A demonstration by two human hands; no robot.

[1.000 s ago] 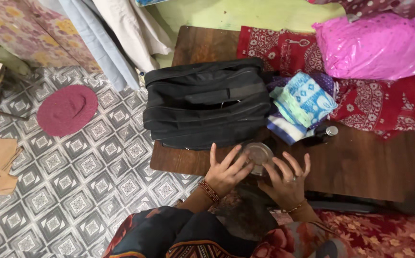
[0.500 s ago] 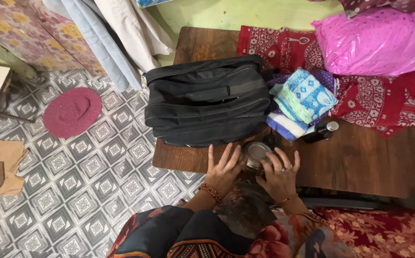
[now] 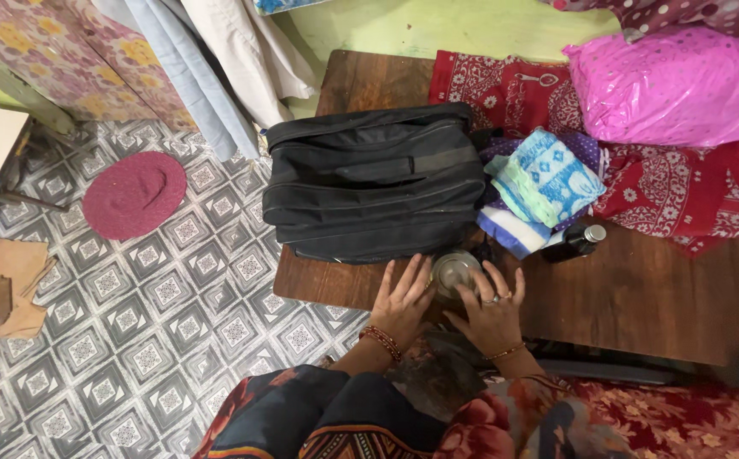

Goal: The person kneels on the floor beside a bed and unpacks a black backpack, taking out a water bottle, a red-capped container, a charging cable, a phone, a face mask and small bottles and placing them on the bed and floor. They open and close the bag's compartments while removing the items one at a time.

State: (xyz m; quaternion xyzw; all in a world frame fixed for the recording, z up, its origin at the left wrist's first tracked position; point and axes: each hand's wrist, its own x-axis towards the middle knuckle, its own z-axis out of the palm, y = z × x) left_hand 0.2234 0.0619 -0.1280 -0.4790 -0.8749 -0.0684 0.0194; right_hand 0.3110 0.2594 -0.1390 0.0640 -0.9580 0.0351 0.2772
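Observation:
A small round metal container (image 3: 454, 270) stands on the brown wooden table (image 3: 642, 293), close to the front of a black zipped bag (image 3: 378, 183). My left hand (image 3: 405, 299) lies to its left with fingers spread, touching its side. My right hand (image 3: 494, 308), wearing rings and a bangle, rests to its right with fingertips against it. Neither hand closes around it. Behind the container sit folded blue and white cloths (image 3: 540, 187) and a small dark bottle (image 3: 575, 244) with a silver cap.
A red patterned cloth (image 3: 693, 187) and a pink plastic bag (image 3: 676, 85) cover the table's far right. Hanging clothes (image 3: 216, 59) are at the back left. A maroon round mat (image 3: 134, 194) and cardboard pieces (image 3: 0, 289) lie on the patterned tile floor.
Both hands have stayed around the metal container, shifting slightly closer to the bag. The view has moved a little; nothing was lifted.

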